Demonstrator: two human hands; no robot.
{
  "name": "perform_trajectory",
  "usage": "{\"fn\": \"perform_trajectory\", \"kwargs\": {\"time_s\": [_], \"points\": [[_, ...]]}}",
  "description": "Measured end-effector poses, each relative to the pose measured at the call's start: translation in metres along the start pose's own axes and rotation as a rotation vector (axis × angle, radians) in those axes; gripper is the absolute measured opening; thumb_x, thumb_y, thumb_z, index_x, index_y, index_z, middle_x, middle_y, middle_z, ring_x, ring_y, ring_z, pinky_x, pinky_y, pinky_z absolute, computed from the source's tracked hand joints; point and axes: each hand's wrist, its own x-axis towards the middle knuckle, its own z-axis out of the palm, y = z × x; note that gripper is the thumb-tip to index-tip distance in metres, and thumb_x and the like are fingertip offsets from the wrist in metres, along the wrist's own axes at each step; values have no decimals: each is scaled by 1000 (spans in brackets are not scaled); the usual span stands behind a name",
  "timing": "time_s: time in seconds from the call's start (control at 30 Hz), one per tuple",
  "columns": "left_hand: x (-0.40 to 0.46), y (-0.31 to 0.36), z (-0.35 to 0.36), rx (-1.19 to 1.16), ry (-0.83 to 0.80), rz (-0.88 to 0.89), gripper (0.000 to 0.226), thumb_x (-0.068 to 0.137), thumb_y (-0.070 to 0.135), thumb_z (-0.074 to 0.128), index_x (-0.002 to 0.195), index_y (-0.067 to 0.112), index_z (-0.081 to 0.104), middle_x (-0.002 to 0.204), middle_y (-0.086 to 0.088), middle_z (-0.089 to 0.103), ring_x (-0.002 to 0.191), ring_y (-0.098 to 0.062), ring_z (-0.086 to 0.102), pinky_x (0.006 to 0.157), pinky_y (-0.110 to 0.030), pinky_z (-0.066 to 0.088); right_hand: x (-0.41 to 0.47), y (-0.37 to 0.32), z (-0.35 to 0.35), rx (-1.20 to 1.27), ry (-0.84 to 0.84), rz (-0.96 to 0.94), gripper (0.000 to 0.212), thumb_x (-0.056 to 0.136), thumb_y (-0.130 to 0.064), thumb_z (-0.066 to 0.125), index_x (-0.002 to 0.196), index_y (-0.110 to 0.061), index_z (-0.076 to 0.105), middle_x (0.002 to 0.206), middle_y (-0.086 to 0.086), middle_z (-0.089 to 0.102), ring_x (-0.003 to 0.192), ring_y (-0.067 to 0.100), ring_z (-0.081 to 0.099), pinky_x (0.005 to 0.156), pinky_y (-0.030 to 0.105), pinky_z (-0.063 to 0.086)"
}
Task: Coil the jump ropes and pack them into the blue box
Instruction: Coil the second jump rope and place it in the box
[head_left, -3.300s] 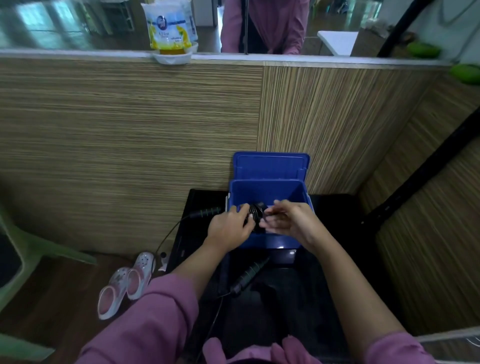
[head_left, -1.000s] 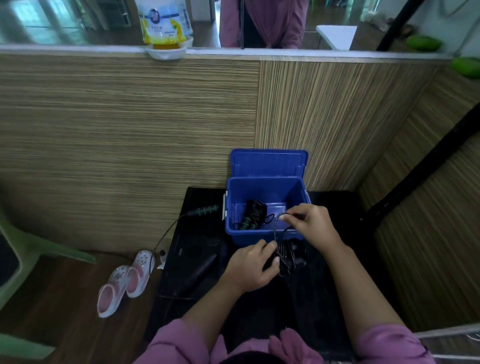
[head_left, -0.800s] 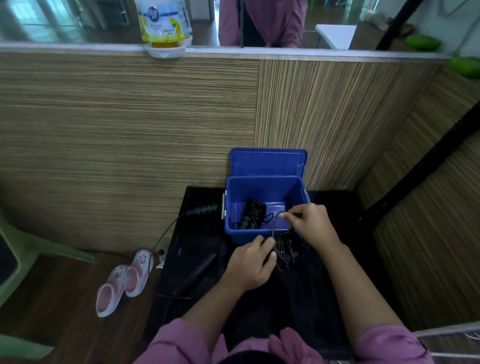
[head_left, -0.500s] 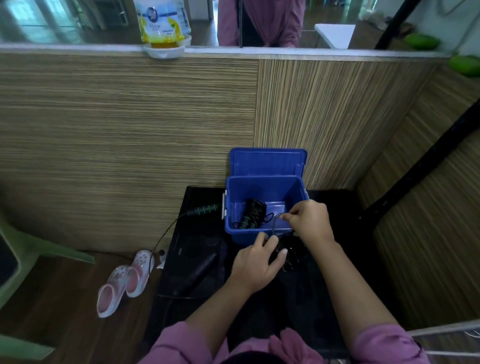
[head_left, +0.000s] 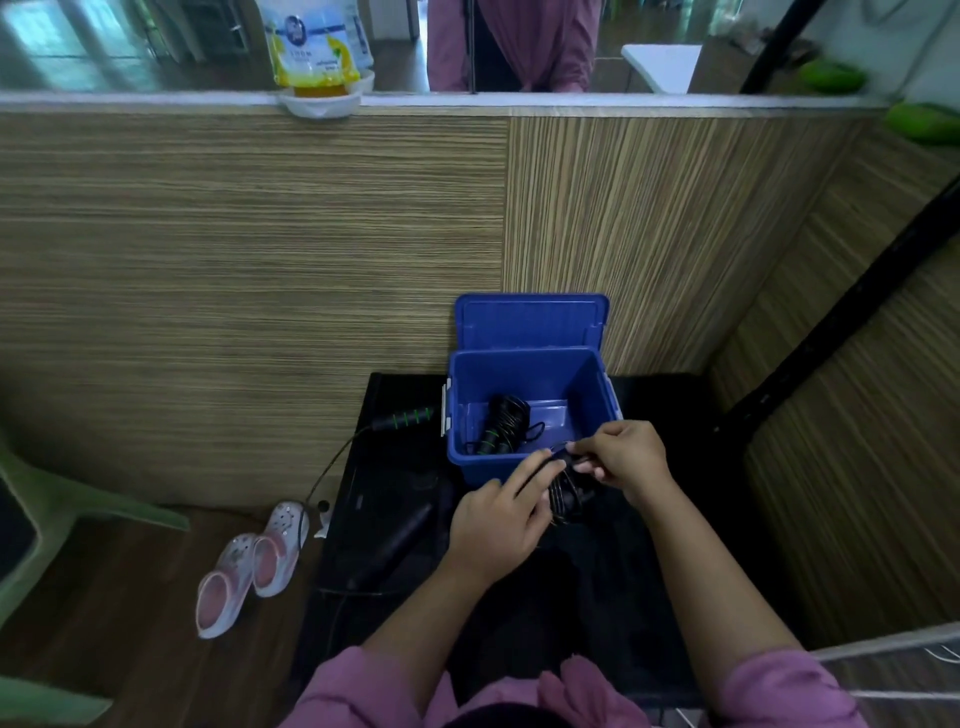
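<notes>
**Ana:** While both hands work just in front of the blue box (head_left: 532, 470), the action sits right at its near wall. Left hand (head_left: 496, 527) has its fingers curled round a bundle of black rope coils (head_left: 563, 493), and the right hand (head_left: 626, 460) pinches a strand at the top of that same bundle.

**Ben:** So both are gripping one rope, held above the black table (head_left: 649, 545) and touching or nearly touching the box's front edge. Which of the two, I can't tell.

**Ana:** Look inside the box: a coiled jump rope (head_left: 504, 426) already lies on the floor of it, towards the left, black with green bands on the handles.

**Ben:** The lid (head_left: 530, 322) stands upright behind, leaning on the wood-grain panel.

**Ana:** And left of the box, a green-ringed handle (head_left: 408, 418) lies on the table edge, its cord (head_left: 332, 462) trailing down off the side. A plain dark handle (head_left: 400, 538) lies nearer the person, to the left of the left wrist.

**Ben:** On the floor below, pink and white clogs (head_left: 249, 564) sit side by side, with a green chair (head_left: 47, 504) further left.
</notes>
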Motion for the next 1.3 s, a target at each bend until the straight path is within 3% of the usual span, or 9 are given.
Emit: {"fn": "perform_trajectory", "kwargs": {"time_s": [0.2, 0.33, 0.57, 0.67, 0.73, 0.83, 1.0, 1.17, 1.3], "points": [[12, 2, 0, 110, -63, -113, 42, 91, 35, 41, 128, 25, 60, 137, 17, 54, 48, -14, 55, 38, -23, 43, 4, 16, 10, 100, 87, -53, 23, 76, -11, 77, 61, -12, 61, 61, 7, 63, 49, 16, 58, 48, 24, 45], [25, 0, -2, 143, -76, -227, 49, 88, 38, 36, 126, 21, 61, 134, 11, 58, 44, -15, 59, 36, -23, 45, 6, 18, 15, 184, 28, -123, 19, 73, -16, 81, 67, -5, 66, 63, 10, 64, 60, 22, 62, 62, 32, 53], [32, -8, -3, 151, -69, -207, 45, 87, 36, 40, 117, 21, 69, 109, 3, 67, 36, -19, 50, 33, -20, 34, 8, 21, 17, 183, 4, -40, 21, 85, -26, 69, 72, -10, 68, 77, 8, 64, 81, 23, 60, 70, 35, 50], [34, -10, -5, 113, -71, -260, 44, 86, 39, 40, 117, 26, 68, 102, -1, 66, 38, -20, 53, 32, -23, 37, 9, 23, 21, 362, -85, 111, 16, 92, -18, 61, 86, -2, 63, 86, 12, 62, 82, 27, 59, 63, 40, 53], [38, -10, -6, 89, -78, -321, 44, 86, 41, 39, 116, 29, 68, 97, -2, 66, 39, -21, 55, 33, -24, 40, 7, 21, 28, 514, -113, 134, 16, 93, -9, 56, 81, 2, 59, 79, 15, 61, 72, 27, 61, 54, 38, 54], [44, -13, -10, 61, -76, -394, 47, 87, 44, 34, 122, 35, 64, 88, -4, 66, 50, -24, 60, 40, -28, 46, 8, 19, 34, 584, -87, 89, 16, 93, -4, 55, 85, 8, 61, 83, 21, 62, 76, 31, 63, 63, 38, 56], [55, -15, -24, -32, -108, -508, 37, 99, 44, 37, 135, 46, 46, 91, -2, 62, 83, -21, 62, 68, -33, 49, 11, 17, 34, 629, -174, 31, 36, 94, -3, 53, 109, 30, 48, 110, 38, 60, 105, 44, 62, 89, 49, 54], [58, -19, -31, -135, -64, -481, 35, 99, 47, 33, 132, 46, 47, 92, 6, 63, 83, -13, 60, 65, -29, 46, 9, 18, 32, 728, -202, 23, 22, 94, -5, 54, 99, 16, 59, 87, 20, 68, 78, 22, 70, 65, 26, 59], [50, -19, -33, -221, -16, -458, 43, 94, 59, 26, 130, 49, 48, 93, 9, 65, 81, -7, 60, 65, -29, 50, 4, 20, 33, 765, -215, 3, 16, 96, -10, 52, 86, 2, 59, 73, 10, 72, 66, 13, 71, 62, 22, 59]]}}
